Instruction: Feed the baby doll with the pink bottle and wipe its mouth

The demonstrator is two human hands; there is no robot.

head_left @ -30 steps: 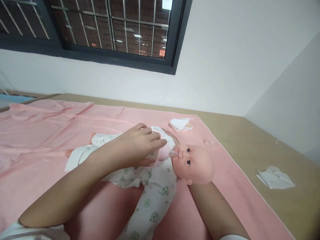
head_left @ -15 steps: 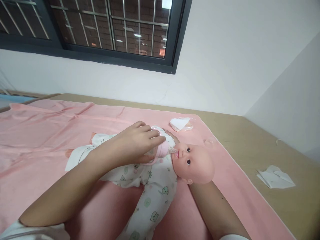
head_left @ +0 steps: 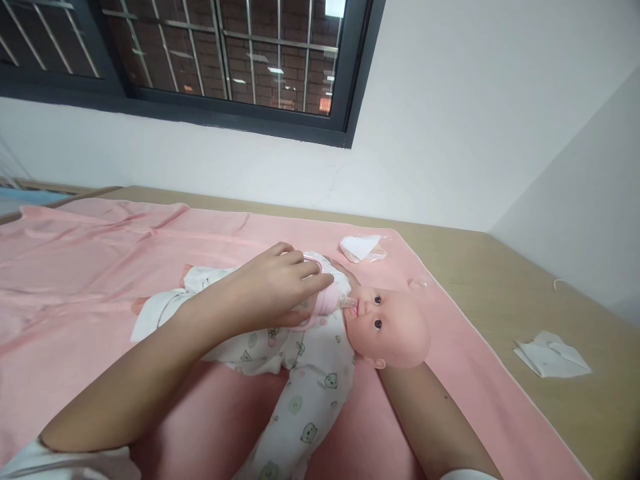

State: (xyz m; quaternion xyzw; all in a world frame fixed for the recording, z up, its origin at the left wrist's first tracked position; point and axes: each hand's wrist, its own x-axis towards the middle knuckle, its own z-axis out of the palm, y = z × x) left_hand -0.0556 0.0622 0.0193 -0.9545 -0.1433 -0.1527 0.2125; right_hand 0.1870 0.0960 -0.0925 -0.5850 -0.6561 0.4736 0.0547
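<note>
My left hand [head_left: 285, 283] is closed around a pink-and-clear baby bottle [head_left: 327, 299] with pink handles. The bottle lies nearly level above the doll's chest, its clear nipple at the mouth of a bald baby doll [head_left: 395, 327]. The doll is on its back in a white suit printed with green animals [head_left: 320, 373], head to the right, feet to the left. My right forearm [head_left: 430, 407] passes beneath the doll's head. The doll hides most of my right hand; a bit of skin shows by the far shoulder, and I cannot make out the fingers.
A pink cloth [head_left: 100, 267] covers much of the wooden surface [head_left: 465, 267]. Beyond the doll lies a white item in clear plastic [head_left: 363, 248], with a small clear piece [head_left: 417, 285] nearby. A folded white tissue [head_left: 553, 355] rests at right. A wall and barred window stand behind.
</note>
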